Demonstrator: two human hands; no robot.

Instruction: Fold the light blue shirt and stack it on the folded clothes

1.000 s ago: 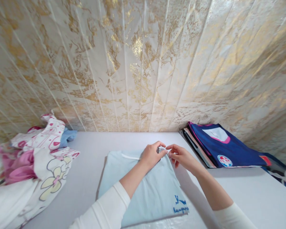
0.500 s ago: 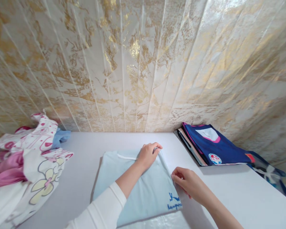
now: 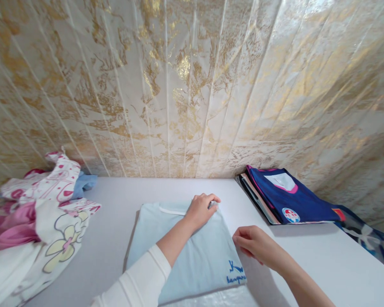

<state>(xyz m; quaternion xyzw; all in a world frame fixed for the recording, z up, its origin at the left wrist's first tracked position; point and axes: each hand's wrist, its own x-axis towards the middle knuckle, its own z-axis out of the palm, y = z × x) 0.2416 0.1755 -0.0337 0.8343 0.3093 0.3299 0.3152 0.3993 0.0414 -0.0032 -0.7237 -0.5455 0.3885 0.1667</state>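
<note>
While blue shirt (image 3: 200, 256) lies folded flat on bench (image 3: 115, 221), edge straightening seems in hand. Left hand (image 3: 199, 212) near top corner, right hand (image 3: 252, 243) at side edge; fingers of both curled, cannot tell if gripping. Next move likely calls for light pull. Farther right, folded clothes (image 3: 297, 200); beside, see-through thing (image 3: 361, 232), perhaps bag, contents unclear.

White table (image 3: 112, 213) with rumpled clothes (image 3: 49, 221), folded pale-blue shirt (image 3: 205, 256), clear plastic (image 3: 211, 298), garment stack (image 3: 294, 198).
</note>
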